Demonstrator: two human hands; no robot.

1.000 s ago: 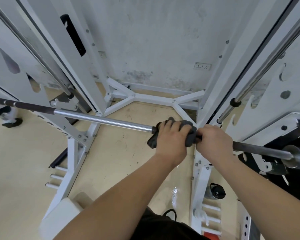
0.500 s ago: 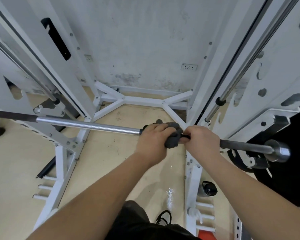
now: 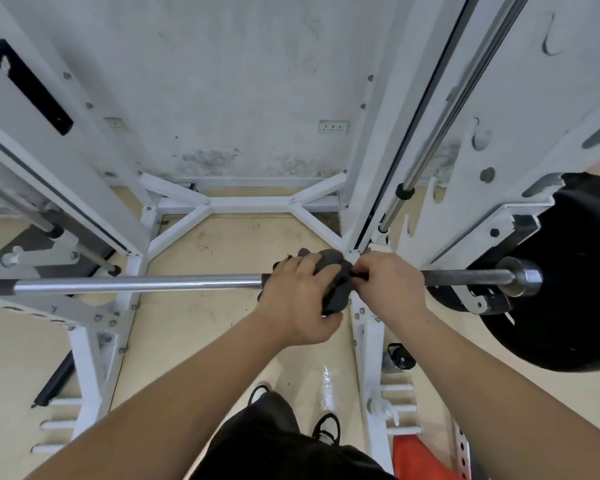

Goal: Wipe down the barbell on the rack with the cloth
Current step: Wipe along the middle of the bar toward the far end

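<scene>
The barbell (image 3: 136, 284) lies across the rack (image 3: 90, 362) in front of me, its long axis running straight left to right. My left hand (image 3: 298, 299) is closed round the cloth (image 3: 336, 282), a dark grey rag bunched over the bar, fingers curled over the top and thumb on the near side. My right hand (image 3: 392, 285) is just beside it, touching the rag's right edge, and grips the bare bar, knuckles up. Both hands sit together on the right part of the shaft, with the rag mostly under my left palm.

What matters for the next stroke is which way the bar runs from the rag. To the left there is a long bright stretch of shaft, open all the way to a darker part near the left upright. To the right my own right hand is in the way, then a short dark stretch, then the collar and the black plate (image 3: 575, 306).

I judge that the wipe has to travel along the bar, not across it. The left hand, which has the rag, is the one to slide, while the right seems there to steady the bar against rolling. Going left the way is free. Going right, I would have to lift the right hand off first, or the rag will butt against it. How much of the shaft is already clean I cannot tell.
</scene>
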